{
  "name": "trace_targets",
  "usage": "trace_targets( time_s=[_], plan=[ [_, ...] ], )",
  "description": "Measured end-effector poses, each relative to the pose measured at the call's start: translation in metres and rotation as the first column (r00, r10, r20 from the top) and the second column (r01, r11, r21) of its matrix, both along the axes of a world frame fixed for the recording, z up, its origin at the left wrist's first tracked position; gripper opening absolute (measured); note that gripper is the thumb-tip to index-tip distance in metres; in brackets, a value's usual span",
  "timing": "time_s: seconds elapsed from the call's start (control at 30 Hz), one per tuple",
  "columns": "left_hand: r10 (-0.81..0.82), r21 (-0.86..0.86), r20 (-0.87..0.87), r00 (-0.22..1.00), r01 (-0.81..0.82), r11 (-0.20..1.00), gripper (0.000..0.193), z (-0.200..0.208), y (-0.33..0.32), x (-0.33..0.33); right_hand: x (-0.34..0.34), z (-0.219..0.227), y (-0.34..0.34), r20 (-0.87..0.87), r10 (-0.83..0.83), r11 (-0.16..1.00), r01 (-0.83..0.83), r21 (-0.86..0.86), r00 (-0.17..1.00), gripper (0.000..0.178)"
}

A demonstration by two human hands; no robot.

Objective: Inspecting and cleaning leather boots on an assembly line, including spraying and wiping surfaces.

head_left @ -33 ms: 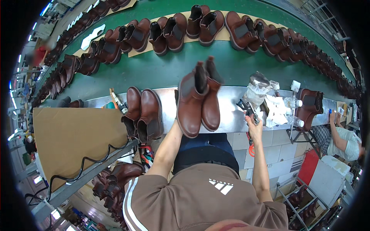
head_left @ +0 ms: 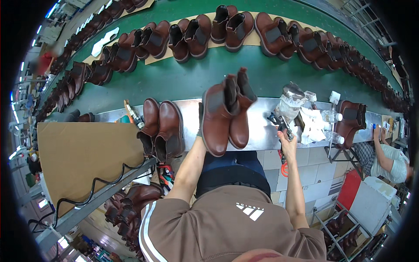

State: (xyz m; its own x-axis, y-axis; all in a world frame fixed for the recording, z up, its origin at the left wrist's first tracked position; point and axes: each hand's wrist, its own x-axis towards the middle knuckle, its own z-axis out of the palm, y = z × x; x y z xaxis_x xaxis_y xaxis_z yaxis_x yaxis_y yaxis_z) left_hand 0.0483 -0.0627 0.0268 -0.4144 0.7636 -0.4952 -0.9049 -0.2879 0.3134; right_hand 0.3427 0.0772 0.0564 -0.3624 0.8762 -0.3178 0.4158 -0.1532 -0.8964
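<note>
A pair of brown leather ankle boots [head_left: 217,126] with dark elastic side panels is held up over the metal bench, toes toward me. My left hand [head_left: 200,118], in a dark glove, supports them from behind and the left; most of its fingers are hidden by the boots. At the right, my bare right hand [head_left: 288,144] is closed round a spray gun [head_left: 283,125], its nozzle pointing away to the upper left. A red coiled hose [head_left: 284,169] hangs below that hand. Left of the held pair, two more brown boots [head_left: 169,126] stand on the bench.
Long rows of brown boots [head_left: 235,32] line the green conveyor [head_left: 174,77] beyond the metal bench [head_left: 262,114]. Clear bottles [head_left: 331,116], a white cloth [head_left: 312,126] and another boot [head_left: 350,120] crowd the right. A cardboard panel [head_left: 87,161] stands left. A co-worker [head_left: 390,161] sits far right.
The held boots have tipped slightly, their upper shafts shifting to the right and a little lower. My right hand and the spray gun look unchanged.
</note>
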Motion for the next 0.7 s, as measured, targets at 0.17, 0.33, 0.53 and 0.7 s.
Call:
trace_targets(
  time_s=[0.17, 0.33, 0.53, 0.7],
  plan=[
    [-0.246, -0.450, -0.575, 0.780, -0.050, 0.892, 0.026, -0.021, -0.022, -0.051, 0.007, -0.032, 0.013, -0.055, 0.027, 0.998, -0.030, -0.051, 0.998, 0.022],
    [-0.026, -0.224, -0.944, 0.329, -0.581, 0.782, 0.027, 0.056, 0.010, -0.040, 0.003, -0.029, 0.026, -0.144, 0.064, 0.981, -0.089, -0.172, 0.987, 0.018],
    [-0.915, -0.897, -0.365, -0.175, -0.197, 0.395, 0.054, 0.121, 0.067, -0.026, 0.012, -0.018, 0.030, -0.051, 0.182, 0.975, -0.187, -0.120, 0.982, 0.023],
    [-0.961, -0.897, -0.220, -0.170, -0.352, 0.267, 0.027, 0.090, 0.101, -0.045, 0.029, -0.027, 0.029, -0.114, 0.114, 0.972, -0.135, -0.191, 0.987, 0.047]
  ],
)
